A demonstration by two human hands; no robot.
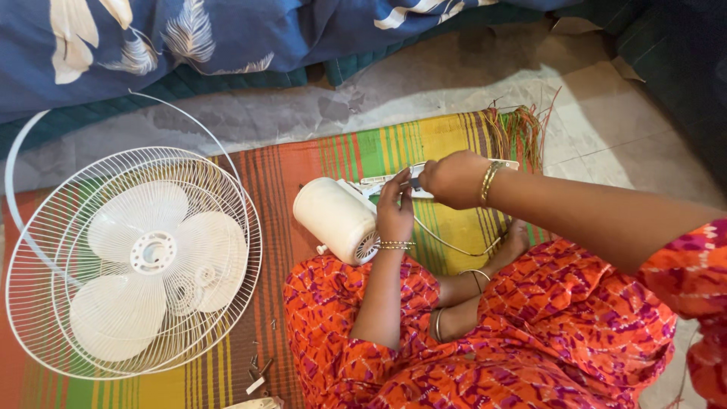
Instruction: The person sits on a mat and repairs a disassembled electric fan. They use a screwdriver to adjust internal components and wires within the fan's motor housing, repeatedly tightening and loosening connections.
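Observation:
A white fan motor housing (335, 216) lies on a striped mat (288, 163) in front of my crossed legs. A white bracket or arm (379, 182) runs from it toward my hands. My left hand (394, 210) rests against the housing's vented end, fingers touching the bracket. My right hand (453, 179) is closed on a small dark-handled tool (414, 183), apparently a screwdriver, whose tip meets the bracket. A white cord (447, 244) loops from the fan body across the mat.
To the left lie a white wire fan guard (113, 265) with three blades (155, 252) inside it and a loose rim ring (23, 151). Small screws and parts (257, 371) sit near my knee. Blue patterned bedding (189, 34) borders the far side.

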